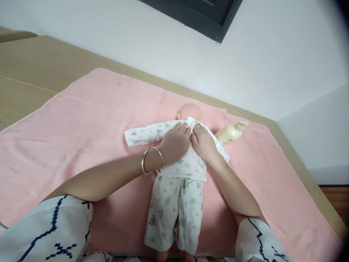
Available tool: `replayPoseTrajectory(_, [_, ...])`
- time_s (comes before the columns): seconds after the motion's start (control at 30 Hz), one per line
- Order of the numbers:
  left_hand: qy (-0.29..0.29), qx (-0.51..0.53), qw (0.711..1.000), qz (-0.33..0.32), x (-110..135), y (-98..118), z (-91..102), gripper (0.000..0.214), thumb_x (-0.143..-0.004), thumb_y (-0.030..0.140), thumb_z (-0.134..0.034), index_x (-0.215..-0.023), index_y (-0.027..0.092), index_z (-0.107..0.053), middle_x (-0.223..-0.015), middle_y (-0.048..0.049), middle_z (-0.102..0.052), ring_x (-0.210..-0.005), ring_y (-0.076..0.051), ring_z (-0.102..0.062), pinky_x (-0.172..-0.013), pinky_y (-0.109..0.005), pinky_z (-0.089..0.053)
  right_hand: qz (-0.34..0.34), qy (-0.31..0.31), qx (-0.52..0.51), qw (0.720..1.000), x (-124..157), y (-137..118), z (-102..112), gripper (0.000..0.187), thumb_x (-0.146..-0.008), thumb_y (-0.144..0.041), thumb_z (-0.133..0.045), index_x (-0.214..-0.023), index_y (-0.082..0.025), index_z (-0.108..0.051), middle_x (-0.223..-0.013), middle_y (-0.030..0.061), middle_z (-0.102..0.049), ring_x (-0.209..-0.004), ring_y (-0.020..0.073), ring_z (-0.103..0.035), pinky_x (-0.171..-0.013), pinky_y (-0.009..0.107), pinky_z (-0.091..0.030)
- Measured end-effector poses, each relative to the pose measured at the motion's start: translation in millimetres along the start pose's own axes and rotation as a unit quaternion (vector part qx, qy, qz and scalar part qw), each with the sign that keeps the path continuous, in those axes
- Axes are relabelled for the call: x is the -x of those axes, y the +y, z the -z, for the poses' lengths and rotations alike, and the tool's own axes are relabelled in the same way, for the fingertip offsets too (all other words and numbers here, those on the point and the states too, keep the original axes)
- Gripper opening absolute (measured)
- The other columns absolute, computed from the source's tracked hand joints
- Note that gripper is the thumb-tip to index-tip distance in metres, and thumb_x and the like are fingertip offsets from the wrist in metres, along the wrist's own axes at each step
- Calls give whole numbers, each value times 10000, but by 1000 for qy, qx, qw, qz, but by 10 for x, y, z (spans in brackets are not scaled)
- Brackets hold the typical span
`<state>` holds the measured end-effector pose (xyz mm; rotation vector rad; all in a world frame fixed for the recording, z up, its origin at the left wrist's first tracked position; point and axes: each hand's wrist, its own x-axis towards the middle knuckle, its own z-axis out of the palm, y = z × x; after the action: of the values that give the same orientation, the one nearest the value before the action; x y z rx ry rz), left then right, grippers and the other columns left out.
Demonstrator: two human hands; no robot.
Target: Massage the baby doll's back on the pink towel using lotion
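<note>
A doll lies on a pink blanket, its bald head toward the wall and its feet toward me. It wears a white printed long-sleeved shirt and matching pants. My left hand, with a silver bangle at the wrist, is at the shirt's upper front just below the collar. Close beside it, my right hand is at the same opening. The fingers of both hands are bent and closed on the cloth; the thumbs are mostly hidden. One shirt sleeve stretches out to the left.
A pale yellow pump bottle lies tilted by the doll's right-hand sleeve. The pink blanket covers much of a wooden surface. Behind it rises a white wall with a dark frame.
</note>
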<state>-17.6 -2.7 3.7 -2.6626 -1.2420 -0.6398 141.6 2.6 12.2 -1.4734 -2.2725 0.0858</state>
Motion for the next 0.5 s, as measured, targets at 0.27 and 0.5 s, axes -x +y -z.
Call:
replayPoseTrajectory(0.27, [29,30,999,-30,-170,-298,-163,331,-985,144,-360,-929,112,-685,-974,-159,-684,-931,-307,-617,-848,-461,-509,-26,-4,48,998,238,-308,67,451,-931,-128,-375,-1290,-78,-643,-1377,187,-651,-1308,334,-568,-1157,515,-432])
replayPoseTrajectory(0.5, [119,132,983,48,-101,-247,-375,404,-992,207,-379,-1303,86,-605,-1298,-159,-668,-1217,-306,-575,-1081,-486,-444,-52,24,-3,998,19,36,-18,489,-981,-243,-375,-1409,-105,-566,-1461,156,-593,-1358,333,-502,-1165,541,-400])
